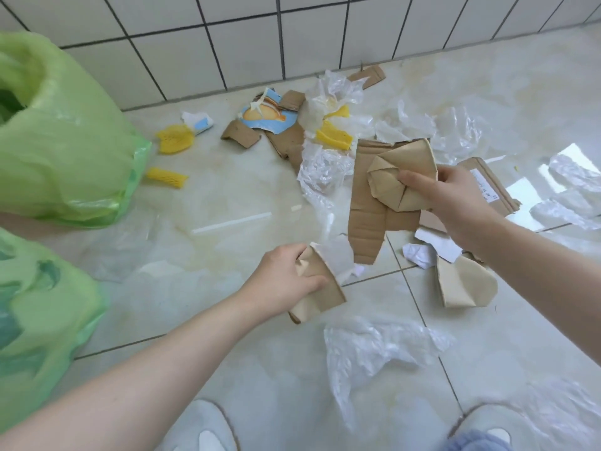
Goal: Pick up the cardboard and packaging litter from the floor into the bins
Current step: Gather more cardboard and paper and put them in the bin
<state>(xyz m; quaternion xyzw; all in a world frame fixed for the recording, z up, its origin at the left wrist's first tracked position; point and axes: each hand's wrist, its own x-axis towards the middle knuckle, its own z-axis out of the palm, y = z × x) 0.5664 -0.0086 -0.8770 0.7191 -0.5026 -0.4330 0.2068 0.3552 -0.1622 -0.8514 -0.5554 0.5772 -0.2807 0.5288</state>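
1. The left hand (pixel 286 278) has its grip curled round a crushed tan paper cup (pixel 317 288), held low over the floor, with a scrap of white paper (pixel 336 255) poking out of the cup's mouth.
2. The right hand (pixel 445 196) pinches a flattened tan cup (pixel 401 177), thumb on its face, and a long strip of corrugated cardboard (pixel 367 216) hangs down behind that cup; whether the fingers hold the strip too, I cannot tell.
3. Another squashed tan cup (pixel 463 283) lies on the floor tiles (pixel 227 320) just under the right forearm, beside crumpled white paper scraps (pixel 422 252).
4. A flat cardboard piece with a label (pixel 487 187) lies beyond the right hand.
5. Clear plastic film (pixel 367 346) sprawls near the person's shoes (pixel 208 428), and more film (pixel 322 170) sits crumpled left of the hanging strip.
6. Further back, near the tiled wall (pixel 260 43), there are torn cardboard bits (pixel 286 138), a printed blue and orange piece (pixel 270 118) and yellow foam netting (pixel 333 136).
7. More yellow netting (pixel 174 138) lies nearer the bins.
8. Two bins lined with green bags stand at the left: the far bin (pixel 65 135) and the near bin (pixel 42 304).
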